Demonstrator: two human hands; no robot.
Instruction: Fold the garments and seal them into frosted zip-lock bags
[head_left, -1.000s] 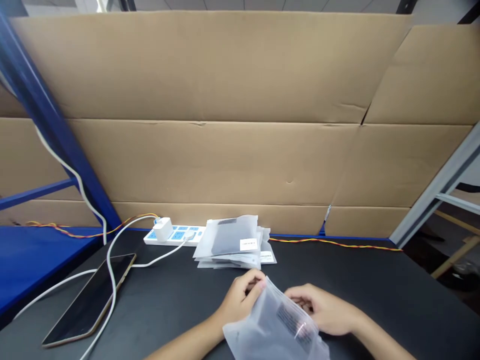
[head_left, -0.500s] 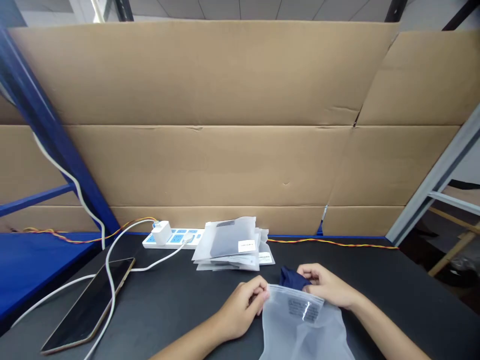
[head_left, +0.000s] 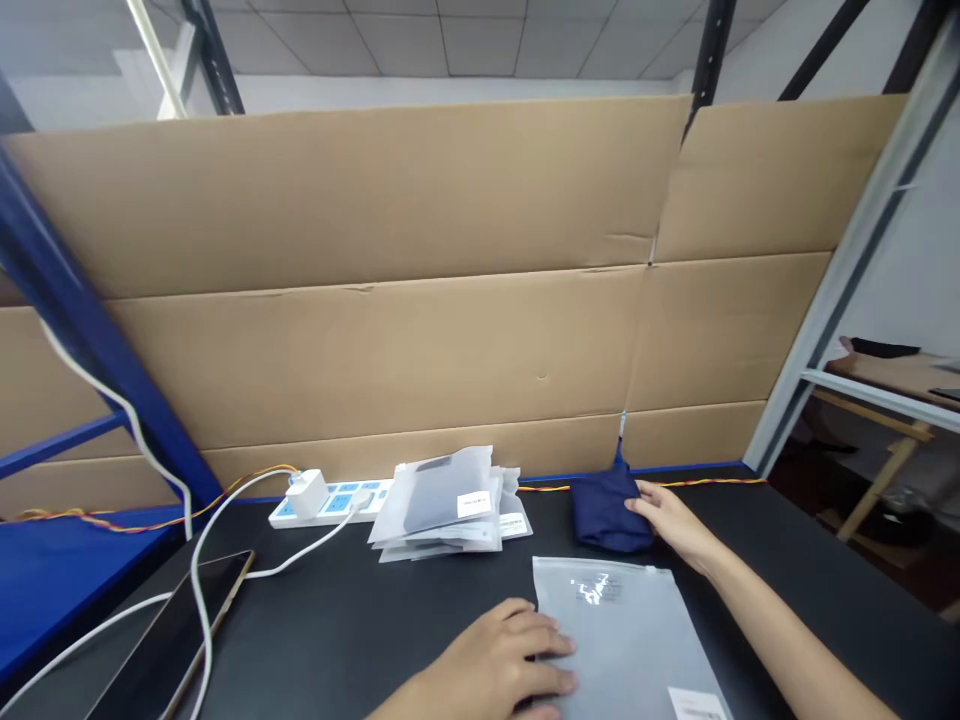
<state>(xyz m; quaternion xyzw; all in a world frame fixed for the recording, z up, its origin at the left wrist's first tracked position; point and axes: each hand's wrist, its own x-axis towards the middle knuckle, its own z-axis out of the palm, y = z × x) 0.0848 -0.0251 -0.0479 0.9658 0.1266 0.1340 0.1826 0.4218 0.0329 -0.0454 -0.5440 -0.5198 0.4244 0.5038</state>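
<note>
Having left the bag point(head_left: 634, 635), navy cloth point(head_left: 609, 512) lies beyond it.

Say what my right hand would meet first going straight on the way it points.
Most likely the folded navy cloth: your right hand is at its right edge. Beyond it, perhaps the cardboard panel; depth is unclear.
</note>
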